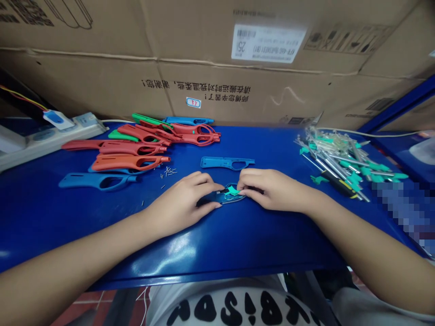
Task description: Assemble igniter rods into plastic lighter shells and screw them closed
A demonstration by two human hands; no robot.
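Note:
In the middle of the table, a blue lighter casing half [234,199] lies between my two hands, with a green trigger piece [232,191] and a small black part in it. My left hand [190,197] grips its left end, index finger at the far edge and thumb at the near edge. The fingertips of my right hand [265,189] are pinched at the green piece and the casing's right end; exactly what lies between them is partly hidden. Just beyond the hands sits another blue casing half [227,163], lying flat. Small metal pins [167,172] are scattered left of my left hand.
Red, orange, green and blue lighter casings [132,148] are piled at the left. Metal tubes with green triggers [340,156] heap up at the right, beside a black-and-yellow screwdriver handle [340,184]. A power strip [81,127] stands far left; a large cardboard box [210,45] walls the back.

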